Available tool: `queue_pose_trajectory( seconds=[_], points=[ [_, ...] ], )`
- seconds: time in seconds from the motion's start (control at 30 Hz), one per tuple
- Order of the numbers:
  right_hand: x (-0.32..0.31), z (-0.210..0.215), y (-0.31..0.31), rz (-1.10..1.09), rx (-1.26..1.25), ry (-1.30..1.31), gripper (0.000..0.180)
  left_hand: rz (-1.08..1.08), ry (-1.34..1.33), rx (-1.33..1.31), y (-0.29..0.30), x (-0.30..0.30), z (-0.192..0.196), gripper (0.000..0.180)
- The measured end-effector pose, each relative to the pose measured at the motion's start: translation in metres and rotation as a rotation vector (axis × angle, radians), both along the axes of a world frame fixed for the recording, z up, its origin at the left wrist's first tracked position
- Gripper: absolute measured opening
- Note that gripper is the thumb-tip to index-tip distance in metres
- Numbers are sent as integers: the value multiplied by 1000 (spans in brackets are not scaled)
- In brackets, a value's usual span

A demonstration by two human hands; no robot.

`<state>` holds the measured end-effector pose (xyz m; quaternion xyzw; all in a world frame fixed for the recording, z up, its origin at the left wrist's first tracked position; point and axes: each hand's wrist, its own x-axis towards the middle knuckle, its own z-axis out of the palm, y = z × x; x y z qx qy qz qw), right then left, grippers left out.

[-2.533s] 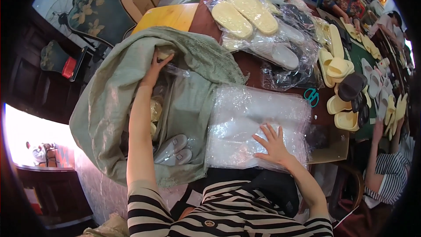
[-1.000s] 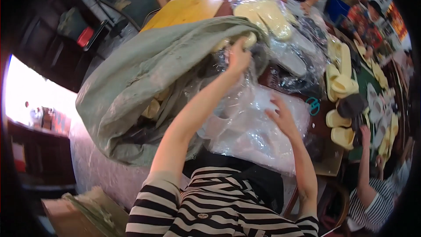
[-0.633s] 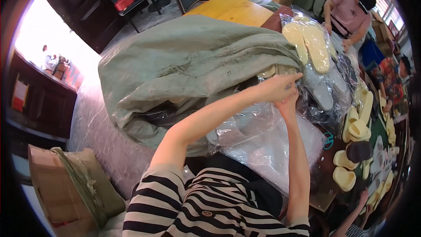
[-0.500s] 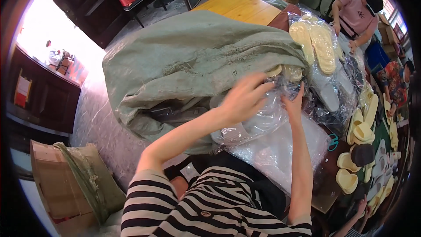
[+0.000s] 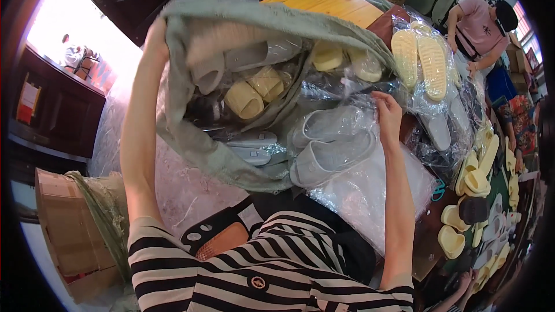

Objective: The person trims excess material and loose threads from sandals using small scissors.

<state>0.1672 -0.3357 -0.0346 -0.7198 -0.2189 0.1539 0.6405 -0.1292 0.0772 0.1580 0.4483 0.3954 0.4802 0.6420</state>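
My left hand (image 5: 159, 40) grips the upper left rim of a big grey-green woven sack (image 5: 254, 13) and holds its mouth wide. Inside lie yellow slippers (image 5: 244, 100) and grey slippers (image 5: 209, 74) in clear plastic; more yellow slippers (image 5: 327, 58) show near its right edge. My right hand (image 5: 388, 112), fingers pinched, holds the edge of a clear plastic bag. That bag wraps a pair of grey slippers (image 5: 344, 153) at the sack's mouth, above a stack of clear plastic sheets (image 5: 361, 202). My left fingertips are partly hidden by the sack's rim.
Bagged yellow slippers (image 5: 432, 72) are piled on the right. Teal scissors (image 5: 438, 189) and loose yellow slippers (image 5: 451, 241) lie on the dark table. A person in pink (image 5: 477, 29) works at the far right. A cardboard box (image 5: 72, 225) stands at the left.
My left hand has moved from the bagged slippers to the sack's left rim and lifted it, exposing the slippers inside. My right hand stays near the same spot on the plastic.
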Motion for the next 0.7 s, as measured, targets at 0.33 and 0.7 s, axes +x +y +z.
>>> queue_pose_trajectory(
  seconds=[0.33, 0.7],
  points=[
    [-43, 57, 47, 102, 406, 128, 18, -820, -547, 95, -98, 100, 132, 30],
    [19, 214, 16, 48, 806, -115, 11, -1147, -661, 86, -104, 205, 128, 32]
  ],
)
